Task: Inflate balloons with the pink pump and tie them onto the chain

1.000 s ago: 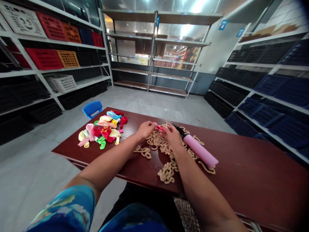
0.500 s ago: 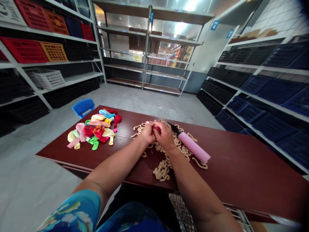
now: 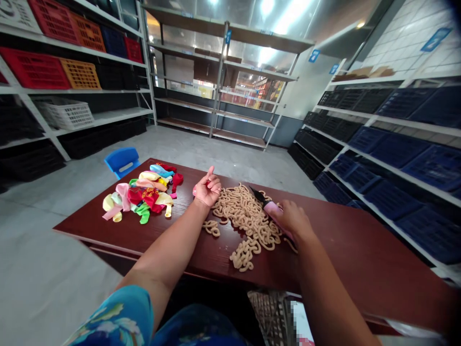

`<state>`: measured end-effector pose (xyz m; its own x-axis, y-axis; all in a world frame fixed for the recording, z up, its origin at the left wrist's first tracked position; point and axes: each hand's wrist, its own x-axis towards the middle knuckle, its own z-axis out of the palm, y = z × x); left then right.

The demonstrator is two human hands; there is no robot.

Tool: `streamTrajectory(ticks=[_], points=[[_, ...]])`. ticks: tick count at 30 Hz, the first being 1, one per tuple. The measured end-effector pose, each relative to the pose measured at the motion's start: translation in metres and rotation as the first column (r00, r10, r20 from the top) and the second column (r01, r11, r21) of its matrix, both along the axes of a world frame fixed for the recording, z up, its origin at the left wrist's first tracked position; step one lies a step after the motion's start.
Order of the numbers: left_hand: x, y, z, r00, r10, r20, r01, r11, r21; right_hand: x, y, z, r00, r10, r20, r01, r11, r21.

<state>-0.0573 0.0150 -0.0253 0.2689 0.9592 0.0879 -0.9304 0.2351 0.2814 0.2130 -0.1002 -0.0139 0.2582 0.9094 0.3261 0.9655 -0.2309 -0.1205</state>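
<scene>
My left hand is palm up near the table's middle, its fingers curled round a red balloon, mostly hidden; a pink-red bit shows beside the wrist side of the hand. To the right, my right hand is wrapped round the pink pump, whose black nozzle end points to the back left. A heap of beige, curly rope-like pieces lies between my hands. Deflated balloons in many colours are piled on the left part of the table.
The dark red table spans the view. Behind its left end is a blue chair. Shelves with red, orange and black crates stand on the left, blue crates on the right, and a metal rack at the back.
My hands have parted. The left moved left with the red balloon; the right moved right and took hold of the pink pump. More of the beige heap shows.
</scene>
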Motion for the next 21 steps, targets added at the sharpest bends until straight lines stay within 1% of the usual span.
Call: streamTrajectory(ticks=[1,3,4,6,8,10,12,14,15,17,21], points=[[0.001,-0.001,0.001,1.0,-0.014,0.012,0.014,1.0,0.005,0.005,-0.007,-0.007,1.0,-0.014,0.024,0.015,0.998,-0.053],[0.003,-0.002,0.003,0.998,-0.053,0.031,0.054,0.998,-0.013,0.01,-0.018,-0.016,0.997,-0.038,0.064,0.045,0.994,-0.103],[0.003,-0.002,0.004,0.997,-0.07,0.04,0.071,0.997,-0.035,0.01,-0.021,-0.018,0.996,-0.045,0.075,0.053,0.992,-0.112],[0.004,0.0,0.003,0.994,-0.084,0.064,0.089,0.992,-0.094,0.004,-0.027,-0.016,0.996,-0.04,0.083,0.048,0.993,-0.103],[0.005,0.004,0.0,0.994,-0.07,0.086,0.082,0.985,-0.151,-0.007,-0.031,-0.009,0.996,0.03,0.085,-0.026,0.999,-0.048],[0.006,0.008,-0.004,0.995,-0.046,0.089,0.061,0.981,-0.184,-0.021,-0.037,0.0,0.981,0.171,0.095,-0.175,0.984,0.032],[0.007,0.011,-0.007,0.997,-0.024,0.072,0.038,0.98,-0.196,-0.037,-0.043,0.006,0.936,0.333,0.114,-0.343,0.936,0.08],[0.008,0.012,-0.008,0.998,-0.022,0.057,0.033,0.979,-0.202,-0.051,-0.048,0.008,0.887,0.441,0.136,-0.454,0.886,0.09],[0.008,0.012,-0.008,0.998,-0.029,0.055,0.04,0.978,-0.206,-0.056,-0.049,0.008,0.87,0.47,0.146,-0.485,0.87,0.088],[0.008,0.011,-0.007,0.997,-0.051,0.061,0.062,0.976,-0.21,-0.063,-0.051,0.007,0.858,0.488,0.158,-0.505,0.859,0.086],[0.008,0.009,-0.006,0.995,-0.072,0.07,0.085,0.974,-0.208,-0.064,-0.051,0.005,0.871,0.463,0.163,-0.482,0.87,0.102]])
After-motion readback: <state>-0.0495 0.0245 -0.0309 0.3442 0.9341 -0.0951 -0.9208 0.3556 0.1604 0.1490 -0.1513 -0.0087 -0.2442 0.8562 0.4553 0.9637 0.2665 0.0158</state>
